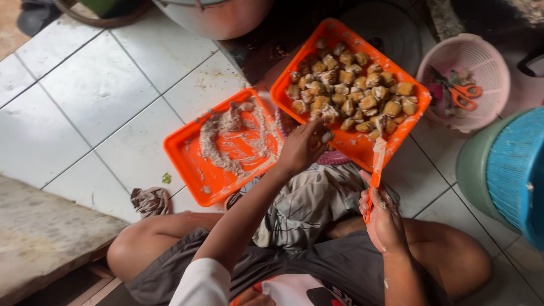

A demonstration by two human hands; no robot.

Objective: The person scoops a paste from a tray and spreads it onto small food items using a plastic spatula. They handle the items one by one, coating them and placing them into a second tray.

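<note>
White tiled floor [96, 85], person seated on it, legs crossed, cloth over lap. Left hand [303, 146] reaches forward to the near edge of the big orange tray [351, 144], fingers curled around a stuffed tofu piece [327, 115] at the tray's front; grip closed on it. Tray is packed with browned tofu pieces [354, 90], filling most of its far half. Right hand [382, 218] rests near the right knee, fist wrapped around an orange-handled spatula [375, 170], blade smeared with paste and pointing up toward the tray edge. Smaller orange tray [192, 164] sits left of the big one, touching it, smeared with pale paste [226, 133]. Pink basket [481, 62] holding orange-handled scissors [464, 93] at upper right. Blue basket [518, 170] at right edge. Crumpled rag [150, 199] by the left knee.
</note>
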